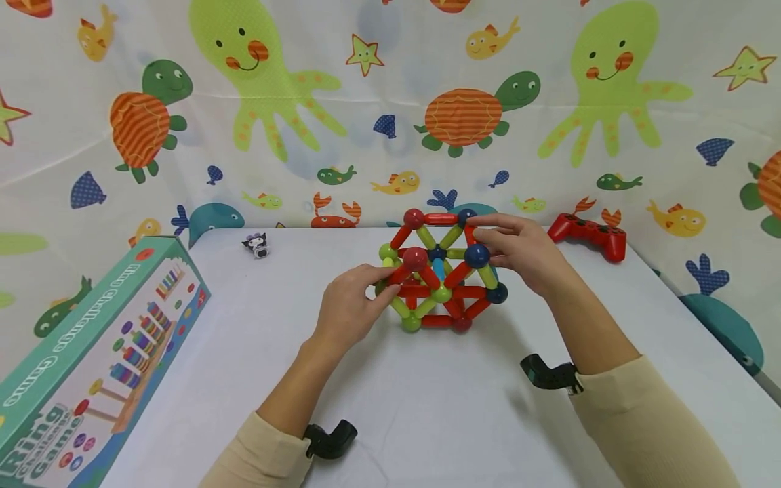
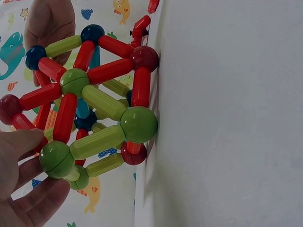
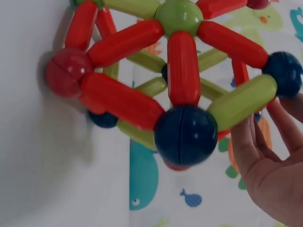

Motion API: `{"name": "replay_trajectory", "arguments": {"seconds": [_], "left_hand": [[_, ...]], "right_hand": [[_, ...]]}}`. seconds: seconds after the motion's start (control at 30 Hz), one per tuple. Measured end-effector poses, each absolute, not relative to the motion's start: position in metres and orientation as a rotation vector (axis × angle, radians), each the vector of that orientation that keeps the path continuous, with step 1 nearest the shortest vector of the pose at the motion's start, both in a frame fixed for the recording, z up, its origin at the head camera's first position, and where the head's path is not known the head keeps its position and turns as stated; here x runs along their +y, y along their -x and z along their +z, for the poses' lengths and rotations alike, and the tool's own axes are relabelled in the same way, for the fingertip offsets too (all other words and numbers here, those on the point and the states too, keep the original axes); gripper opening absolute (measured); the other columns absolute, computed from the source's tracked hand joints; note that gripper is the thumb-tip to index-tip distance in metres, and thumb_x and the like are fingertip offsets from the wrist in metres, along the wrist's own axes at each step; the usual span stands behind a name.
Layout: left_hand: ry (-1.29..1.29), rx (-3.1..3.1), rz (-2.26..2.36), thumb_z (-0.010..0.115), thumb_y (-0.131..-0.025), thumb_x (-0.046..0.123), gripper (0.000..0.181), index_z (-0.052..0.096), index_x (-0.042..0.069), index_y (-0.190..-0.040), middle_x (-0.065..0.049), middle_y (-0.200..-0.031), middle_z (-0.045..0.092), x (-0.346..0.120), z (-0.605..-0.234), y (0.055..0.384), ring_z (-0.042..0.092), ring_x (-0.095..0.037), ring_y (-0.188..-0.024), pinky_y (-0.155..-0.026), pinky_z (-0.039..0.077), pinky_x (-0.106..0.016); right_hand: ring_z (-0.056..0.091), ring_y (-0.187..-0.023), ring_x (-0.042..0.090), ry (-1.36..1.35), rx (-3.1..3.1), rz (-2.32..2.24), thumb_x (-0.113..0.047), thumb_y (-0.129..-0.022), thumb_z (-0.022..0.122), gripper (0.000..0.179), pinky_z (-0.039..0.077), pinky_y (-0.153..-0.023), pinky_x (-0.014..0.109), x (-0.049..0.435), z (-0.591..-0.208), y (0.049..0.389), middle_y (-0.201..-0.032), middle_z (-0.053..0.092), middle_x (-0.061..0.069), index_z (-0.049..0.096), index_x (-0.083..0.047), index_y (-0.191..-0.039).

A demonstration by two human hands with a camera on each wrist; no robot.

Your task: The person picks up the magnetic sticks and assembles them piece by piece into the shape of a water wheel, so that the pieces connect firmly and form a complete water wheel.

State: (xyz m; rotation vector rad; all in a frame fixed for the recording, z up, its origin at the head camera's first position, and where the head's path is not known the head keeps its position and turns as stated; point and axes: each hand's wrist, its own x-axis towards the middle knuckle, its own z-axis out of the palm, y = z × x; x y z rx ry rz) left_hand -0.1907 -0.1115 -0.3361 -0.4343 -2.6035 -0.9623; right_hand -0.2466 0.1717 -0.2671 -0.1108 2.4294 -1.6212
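Note:
A magnetic ball-and-stick model (image 1: 441, 293) stands in front of me, built of red, lime-green and light blue sticks joined by red, green and dark blue balls. My left hand (image 1: 349, 301) holds its left side. In the left wrist view, the thumb and fingers of the left hand (image 2: 23, 184) lie around a green corner ball (image 2: 57, 159). At the upper right, my right hand (image 1: 527, 254) grips the model by its dark blue balls. The right wrist view shows the right hand (image 3: 274, 175) with fingers behind a dark blue ball (image 3: 283, 74), partly hidden.
On the left of the white table (image 1: 262, 352) lies a long ring game box (image 1: 116, 352). A small black-and-white figurine (image 1: 256, 245) is at the back left. A red game controller (image 1: 588, 235) lies at the back right, before a sea-animal patterned cloth (image 1: 378, 61).

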Motion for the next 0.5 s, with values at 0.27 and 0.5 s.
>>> {"name": "replay_trajectory", "arguments": {"seconds": [0.27, 0.5], "left_hand": [[0.445, -2.588, -0.955, 0.077, -0.094, 0.024, 0.035, 0.075, 0.013, -0.127, -0.004, -0.107, 0.079, -0.111, -0.337, 0.192, 0.068, -0.022, -0.085, -0.072, 0.056, -0.029], [0.434, -2.599, -0.948, 0.077, -0.095, 0.026, 0.036, 0.075, 0.013, -0.128, -0.004, -0.107, 0.079, -0.111, -0.337, 0.191, 0.065, -0.019, -0.082, -0.071, 0.055, -0.028]], "right_hand": [[0.071, -0.104, 0.011, 0.250, 2.502, -1.649, -0.038, -0.104, 0.061, 0.051, 0.060, -0.088, 0.023, 0.212, -0.278, 0.237, -0.129, 0.067, 0.001, 0.056, -0.012, -0.148], [0.071, -0.104, 0.013, 0.277, 2.661, -1.323, -0.037, -0.102, 0.065, 0.046, 0.059, -0.086, 0.024, 0.257, -0.299, 0.232, -0.134, 0.066, 0.008, 0.062, -0.013, -0.141]]}}
